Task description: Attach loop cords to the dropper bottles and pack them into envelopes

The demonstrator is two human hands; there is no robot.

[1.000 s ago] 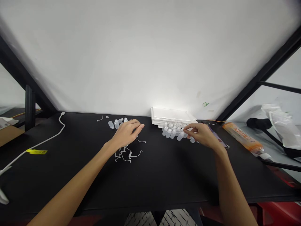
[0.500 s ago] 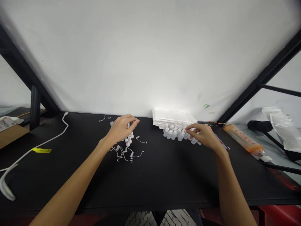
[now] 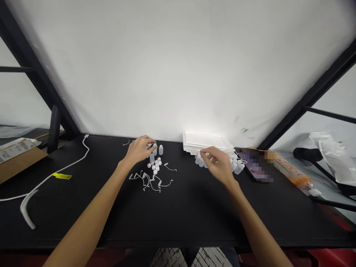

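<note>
My left hand (image 3: 140,150) is at the back left of the black table, thumb and fingers closed around the top of a small translucent bottle (image 3: 155,150). Another such bottle (image 3: 161,149) stands just right of it. In front lies a cluster of round white caps (image 3: 156,167), and nearer still are several thin curved white pieces (image 3: 151,182). My right hand (image 3: 218,163) hovers over a group of capped translucent bottles (image 3: 238,168), its fingertips pinched at the left end of the group. Whatever is between those fingertips is too small to make out.
Behind the right-hand bottles is a stack of white flat packs (image 3: 207,141). A phone (image 3: 254,168) and an orange-and-clear package (image 3: 290,170) lie to the right. At left are a white cable (image 3: 65,162) with a yellow tag (image 3: 62,176) and a cardboard box (image 3: 22,159).
My right hand has moved left along the bottle group, uncovering its right end. My left hand has shifted slightly, and more bottles beside it now show. The view has turned a little.
</note>
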